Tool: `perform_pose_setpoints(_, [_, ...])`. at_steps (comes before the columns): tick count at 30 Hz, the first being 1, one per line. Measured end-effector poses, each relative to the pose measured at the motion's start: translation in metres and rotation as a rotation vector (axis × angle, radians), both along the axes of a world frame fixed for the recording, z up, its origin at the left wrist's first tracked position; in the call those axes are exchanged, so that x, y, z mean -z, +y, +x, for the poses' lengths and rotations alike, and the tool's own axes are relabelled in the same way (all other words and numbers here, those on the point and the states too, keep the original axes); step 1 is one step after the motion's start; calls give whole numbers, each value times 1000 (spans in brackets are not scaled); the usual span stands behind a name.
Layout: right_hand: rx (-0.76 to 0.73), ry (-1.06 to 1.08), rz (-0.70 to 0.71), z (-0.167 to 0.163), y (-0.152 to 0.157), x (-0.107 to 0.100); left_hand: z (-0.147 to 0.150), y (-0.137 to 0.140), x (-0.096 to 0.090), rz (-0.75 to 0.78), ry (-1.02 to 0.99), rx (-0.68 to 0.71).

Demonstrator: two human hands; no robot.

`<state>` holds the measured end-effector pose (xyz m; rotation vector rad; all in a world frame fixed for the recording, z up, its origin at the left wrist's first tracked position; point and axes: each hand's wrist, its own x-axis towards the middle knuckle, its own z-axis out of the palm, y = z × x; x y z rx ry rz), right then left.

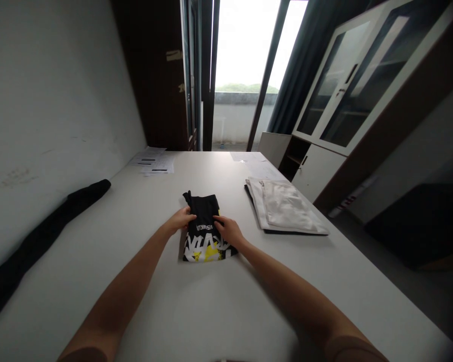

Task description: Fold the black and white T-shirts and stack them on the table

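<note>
A folded black garment [204, 221] with white lettering and a yellow and white print lies on the white table [151, 301]. A loose bit of its fabric sticks up at the far left corner. At its left edge, my left hand [179, 220] grips the cloth, thumb on top and the other fingers partly hidden. My right hand [229, 231] holds the opposite edge, with fingertips resting on the upper face near the lettering. Which kind of garment it is, I cannot tell from the folded shape.
On the right lies a stack of white fabric pouches [290, 206] over something black. A long black cloth [60, 221] stretches along the left wall. Papers [154, 161] lie at the far left, more sheets [249, 161] at the far right. A white cabinet [324, 156] stands beyond the right edge.
</note>
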<state>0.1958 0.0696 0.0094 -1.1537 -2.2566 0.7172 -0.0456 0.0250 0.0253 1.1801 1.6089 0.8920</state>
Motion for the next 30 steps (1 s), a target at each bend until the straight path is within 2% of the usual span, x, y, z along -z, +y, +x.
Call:
perform_pose_setpoints(4, [-98,61,36,-1,-5,-2,18,-4,-4,41,-259,19])
perform_pose_setpoints(9, [-124,122,-5,-4,-9,-5,35,-6,1,51,-330,-33])
perform_pose_setpoints(13, [-160,142,-44,-5,-10,-7,42,-6,5,45,-430,-3])
perform_pose_setpoints(15, [-147,98,-52,-5,-11,-8,43,-6,6,42,-486,-12])
perform_pose_setpoints(19, [-70,-31,-58,-8,-9,-8,46,-4,10,72,-552,-121])
perform_pose_setpoints(24, [-20,-55,-93,-25,7,-7,47,2,20,67,-625,-180])
perform_pose_setpoints(30, [-7,-4,-146,-43,22,2,20,11,38,344,-378,-409])
